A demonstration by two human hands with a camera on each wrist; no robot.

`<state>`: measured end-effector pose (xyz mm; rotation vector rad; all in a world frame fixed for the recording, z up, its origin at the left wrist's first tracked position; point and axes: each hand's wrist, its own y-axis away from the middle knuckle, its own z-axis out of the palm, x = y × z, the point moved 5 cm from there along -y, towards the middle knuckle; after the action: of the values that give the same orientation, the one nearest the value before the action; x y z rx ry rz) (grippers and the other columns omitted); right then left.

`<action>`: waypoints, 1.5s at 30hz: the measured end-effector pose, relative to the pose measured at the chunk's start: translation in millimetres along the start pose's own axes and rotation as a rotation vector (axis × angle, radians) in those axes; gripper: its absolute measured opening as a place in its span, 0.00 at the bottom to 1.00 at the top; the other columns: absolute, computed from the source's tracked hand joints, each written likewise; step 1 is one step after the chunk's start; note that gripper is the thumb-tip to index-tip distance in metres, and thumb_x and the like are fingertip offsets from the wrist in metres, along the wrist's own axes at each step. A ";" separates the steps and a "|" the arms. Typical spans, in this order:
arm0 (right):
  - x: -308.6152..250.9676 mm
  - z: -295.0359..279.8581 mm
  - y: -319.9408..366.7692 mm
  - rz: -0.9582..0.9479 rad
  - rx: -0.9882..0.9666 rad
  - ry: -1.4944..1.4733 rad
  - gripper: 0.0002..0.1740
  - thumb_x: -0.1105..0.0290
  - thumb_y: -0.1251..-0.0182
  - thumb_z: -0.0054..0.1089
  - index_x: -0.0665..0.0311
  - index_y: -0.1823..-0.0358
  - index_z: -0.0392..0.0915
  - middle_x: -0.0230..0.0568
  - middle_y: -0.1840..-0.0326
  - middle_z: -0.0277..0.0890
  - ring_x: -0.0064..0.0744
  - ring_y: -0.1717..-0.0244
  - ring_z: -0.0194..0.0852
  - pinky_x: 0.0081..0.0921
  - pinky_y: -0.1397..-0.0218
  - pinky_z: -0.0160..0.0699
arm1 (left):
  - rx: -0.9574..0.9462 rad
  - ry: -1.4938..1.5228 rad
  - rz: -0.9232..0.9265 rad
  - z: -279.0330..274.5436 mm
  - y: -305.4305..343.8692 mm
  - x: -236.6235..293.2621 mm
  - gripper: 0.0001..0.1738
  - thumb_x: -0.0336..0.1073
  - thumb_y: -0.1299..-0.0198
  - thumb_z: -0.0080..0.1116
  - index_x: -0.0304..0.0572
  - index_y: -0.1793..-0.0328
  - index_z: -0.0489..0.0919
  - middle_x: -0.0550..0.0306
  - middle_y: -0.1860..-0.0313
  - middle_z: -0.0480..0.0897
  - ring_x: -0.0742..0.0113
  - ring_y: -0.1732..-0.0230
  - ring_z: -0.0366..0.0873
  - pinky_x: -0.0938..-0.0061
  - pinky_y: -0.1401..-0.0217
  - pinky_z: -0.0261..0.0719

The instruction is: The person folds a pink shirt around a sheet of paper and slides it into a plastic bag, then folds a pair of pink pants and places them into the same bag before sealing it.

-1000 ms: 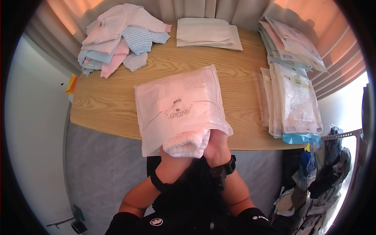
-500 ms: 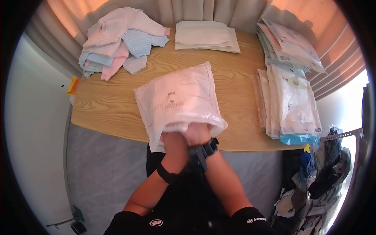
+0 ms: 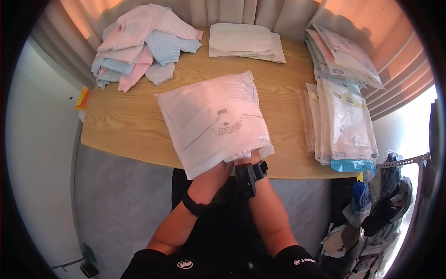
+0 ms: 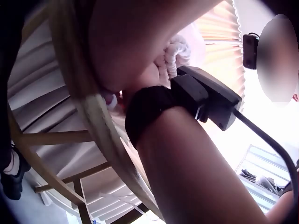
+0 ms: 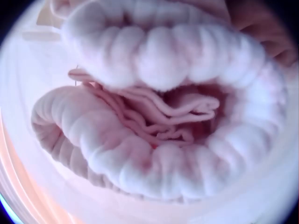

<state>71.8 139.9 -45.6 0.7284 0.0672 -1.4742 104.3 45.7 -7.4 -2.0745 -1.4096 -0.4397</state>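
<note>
A frosted white plastic bag (image 3: 213, 121) with a small printed drawing lies at the table's front edge, its mouth toward me. Inside it is a folded, pale pink fluffy garment (image 5: 159, 172) with a gathered edge, filling the right wrist view. In the head view only a bit of it shows at the bag's mouth. My right hand (image 3: 254, 157) reaches into the opening beside the garment, fingers hidden by the plastic. Under the near edge is my left hand (image 3: 220, 173), its fingers also covered. The garment (image 4: 175, 53) shows beyond both wrists in the left wrist view.
Pink and blue knit clothes (image 3: 139, 42) are heaped at the back left. Flat white bags (image 3: 246, 42) lie at the back middle. Two piles of packed clear bags, one the near pile (image 3: 350, 125), occupy the right side. Caps and clothes (image 3: 362, 223) hang at lower right.
The garment's roll, which stuck out of the bag's mouth, is now almost wholly inside. The bag's near edge has come down over it and over my hands.
</note>
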 end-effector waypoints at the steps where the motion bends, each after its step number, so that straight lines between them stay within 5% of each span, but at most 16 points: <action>1: -2.3 5.4 -3.9 -0.004 0.005 -0.095 0.29 0.52 0.23 0.31 0.60 0.29 0.54 0.43 0.27 0.55 0.42 0.29 0.54 0.40 0.28 0.60 | -0.017 -0.046 -0.034 0.0 -0.5 -0.5 0.16 0.39 0.44 0.56 0.39 0.52 0.79 0.42 0.59 0.81 0.42 0.54 0.77 0.57 0.49 0.74; 5: -1.5 -11.8 -39.9 -0.019 0.012 -0.104 0.29 0.55 0.27 0.42 0.61 0.31 0.58 0.46 0.29 0.58 0.46 0.29 0.55 0.37 0.28 0.57 | 0.023 -0.089 -0.086 -8.0 -8.8 5.9 0.17 0.41 0.42 0.56 0.38 0.51 0.79 0.41 0.58 0.80 0.42 0.54 0.77 0.58 0.50 0.74; 7: 4.7 -47.4 -83.8 -0.468 -0.390 0.972 0.32 0.57 0.35 0.51 0.61 0.31 0.60 0.50 0.29 0.57 0.48 0.28 0.53 0.37 0.26 0.53 | -0.026 -0.049 -0.133 -12.6 -11.1 7.7 0.18 0.42 0.41 0.57 0.37 0.50 0.78 0.39 0.57 0.80 0.41 0.53 0.77 0.58 0.49 0.74; 8: 3.6 -47.5 -86.1 -0.392 -0.278 0.773 0.35 0.59 0.42 0.58 0.64 0.34 0.63 0.53 0.32 0.62 0.50 0.30 0.55 0.38 0.27 0.54 | -0.075 0.016 -0.191 -13.7 -9.8 4.8 0.18 0.41 0.41 0.57 0.36 0.49 0.78 0.39 0.56 0.80 0.43 0.53 0.77 0.61 0.49 0.74; 10: -0.2 -38.3 -75.0 -0.468 -0.310 0.840 0.34 0.60 0.42 0.58 0.64 0.34 0.64 0.53 0.34 0.64 0.51 0.31 0.56 0.38 0.27 0.53 | -0.125 0.080 -0.233 -16.5 -3.2 0.4 0.19 0.40 0.40 0.57 0.34 0.48 0.77 0.40 0.56 0.81 0.45 0.53 0.78 0.63 0.48 0.74; 12: 0.0 -28.4 -69.6 -0.574 -0.336 0.831 0.29 0.59 0.36 0.54 0.65 0.36 0.65 0.51 0.35 0.66 0.50 0.34 0.61 0.39 0.29 0.57 | 0.156 0.516 -0.323 -31.9 5.9 -6.2 0.17 0.35 0.39 0.54 0.30 0.48 0.77 0.41 0.56 0.81 0.51 0.54 0.79 0.67 0.48 0.74; 13: -0.6 -28.5 -66.3 -0.579 -0.329 0.828 0.29 0.59 0.36 0.54 0.65 0.36 0.65 0.51 0.35 0.66 0.50 0.34 0.61 0.39 0.29 0.57 | 0.149 0.516 -0.317 -32.4 6.2 -4.1 0.17 0.35 0.39 0.54 0.30 0.48 0.77 0.41 0.56 0.81 0.51 0.54 0.79 0.67 0.48 0.74; 15: 2.9 -22.2 -59.0 -0.300 -0.353 0.552 0.26 0.58 0.29 0.48 0.64 0.35 0.64 0.48 0.35 0.66 0.47 0.36 0.64 0.39 0.33 0.66 | 0.349 0.477 -0.082 -53.1 3.4 15.5 0.15 0.32 0.38 0.52 0.28 0.50 0.77 0.43 0.58 0.82 0.56 0.54 0.79 0.69 0.47 0.73; 16: 0.7 -18.2 -57.4 -0.304 -0.352 0.550 0.26 0.58 0.29 0.48 0.64 0.35 0.64 0.48 0.35 0.66 0.47 0.36 0.64 0.39 0.33 0.66 | 0.292 0.378 0.052 -53.0 -0.8 19.7 0.14 0.32 0.37 0.51 0.28 0.51 0.77 0.43 0.58 0.82 0.52 0.53 0.79 0.67 0.47 0.73; 21: -0.7 -6.2 -44.3 -0.191 -0.241 0.337 0.25 0.59 0.28 0.46 0.64 0.35 0.64 0.47 0.36 0.67 0.45 0.37 0.65 0.39 0.35 0.68 | 0.142 0.235 0.155 -56.6 -34.0 43.0 0.15 0.38 0.39 0.56 0.33 0.51 0.79 0.43 0.57 0.82 0.47 0.55 0.78 0.65 0.48 0.74; 29: -2.4 11.8 -25.6 0.011 -0.062 -0.015 0.24 0.59 0.27 0.44 0.63 0.35 0.63 0.46 0.36 0.67 0.43 0.38 0.67 0.38 0.37 0.71 | -0.254 0.129 -0.326 -46.6 -57.0 47.1 0.20 0.44 0.38 0.55 0.34 0.50 0.79 0.46 0.57 0.83 0.50 0.55 0.80 0.67 0.50 0.76; 34: -0.9 21.2 -15.8 0.129 0.010 -0.180 0.23 0.60 0.26 0.43 0.63 0.35 0.63 0.45 0.36 0.67 0.41 0.39 0.68 0.37 0.39 0.73 | -0.203 0.069 -0.272 -42.1 -71.2 44.9 0.20 0.43 0.38 0.55 0.34 0.49 0.79 0.47 0.57 0.83 0.51 0.55 0.80 0.67 0.50 0.76; 45: 11.6 11.9 -14.2 0.046 -0.203 -0.092 0.26 0.57 0.25 0.40 0.63 0.32 0.59 0.47 0.33 0.63 0.43 0.34 0.63 0.40 0.32 0.66 | -0.079 -0.094 -0.139 -45.2 -53.9 22.2 0.20 0.43 0.37 0.54 0.34 0.48 0.78 0.48 0.56 0.83 0.53 0.54 0.80 0.68 0.49 0.76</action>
<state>55.8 125.1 -47.4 0.4936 0.1270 -1.4310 65.7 47.8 55.4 -2.0912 -1.6226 -0.4661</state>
